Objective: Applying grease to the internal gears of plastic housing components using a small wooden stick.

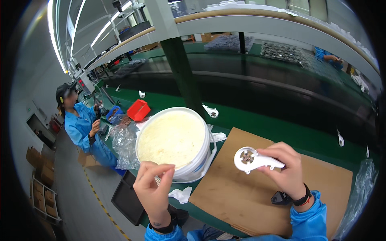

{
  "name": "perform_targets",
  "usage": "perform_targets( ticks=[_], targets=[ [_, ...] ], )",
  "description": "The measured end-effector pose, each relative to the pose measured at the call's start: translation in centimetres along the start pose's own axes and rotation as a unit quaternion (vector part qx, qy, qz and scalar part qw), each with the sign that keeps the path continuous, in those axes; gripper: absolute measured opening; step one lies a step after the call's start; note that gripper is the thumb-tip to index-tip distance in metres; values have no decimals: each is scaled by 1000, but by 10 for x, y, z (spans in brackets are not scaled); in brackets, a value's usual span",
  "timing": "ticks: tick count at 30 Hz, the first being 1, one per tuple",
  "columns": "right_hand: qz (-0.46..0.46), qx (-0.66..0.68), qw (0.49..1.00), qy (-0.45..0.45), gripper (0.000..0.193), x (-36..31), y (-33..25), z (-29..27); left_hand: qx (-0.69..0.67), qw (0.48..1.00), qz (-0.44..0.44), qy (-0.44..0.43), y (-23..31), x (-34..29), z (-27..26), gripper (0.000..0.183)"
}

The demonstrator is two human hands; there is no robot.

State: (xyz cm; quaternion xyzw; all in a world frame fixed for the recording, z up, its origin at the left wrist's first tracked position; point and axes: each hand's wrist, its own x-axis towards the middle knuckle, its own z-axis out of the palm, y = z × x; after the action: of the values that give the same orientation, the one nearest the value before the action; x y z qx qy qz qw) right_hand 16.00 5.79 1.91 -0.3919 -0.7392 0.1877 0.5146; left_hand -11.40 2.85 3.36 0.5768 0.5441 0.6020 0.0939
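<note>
The work surface is formed by a green bench (317, 144), on which a brown cardboard sheet (225, 193) is laid at the front right. A white bucket (197, 170), filled with a pale yellow substance (171, 136), is positioned beside the sheet on its left. Farther left, a clear plastic bag (125, 142), a red bin (139, 110) and a blue bin (114, 113) are placed. A dark conveyor (281, 86) is located behind the bench, with a light-coloured shelf (257, 26) mounted above it. The grey floor (76, 205) is marked by a yellow-and-black line (100, 202); a co-worker (82, 128) in blue workwear is seen at the left.

A white plastic part (263, 160) is gripped by its narrow end between the thumb and fingers of the right hand (287, 166), above the sheet. Its round end, with a metallic centre, projects leftward from the fingertips. The left hand (152, 186) is located at the near rim of the bucket, thumb and index fingertips pressed together; whether anything small is pinched there cannot be told.
</note>
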Motion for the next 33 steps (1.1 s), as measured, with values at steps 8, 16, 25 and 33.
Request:
perform_targets(
  ticks=[8, 16, 25, 33],
  targets=[
    [-39, 30, 999, -20, 41, -14, -21, -10, -111, 991, 62, -47, 24, -22, 22, 21],
    [-41, 76, 996, -31, 41, -18, -27, -13, -122, 980, 138, -78, 28, -31, 33, 26],
    [-41, 88, 994, -52, 42, -22, -31, -17, -121, 978, 140, -93, 30, -33, 40, 29],
    [-40, 88, 994, -53, 42, -22, -32, -19, -113, 977, 154, -99, 30, -31, 40, 27]
  ],
)
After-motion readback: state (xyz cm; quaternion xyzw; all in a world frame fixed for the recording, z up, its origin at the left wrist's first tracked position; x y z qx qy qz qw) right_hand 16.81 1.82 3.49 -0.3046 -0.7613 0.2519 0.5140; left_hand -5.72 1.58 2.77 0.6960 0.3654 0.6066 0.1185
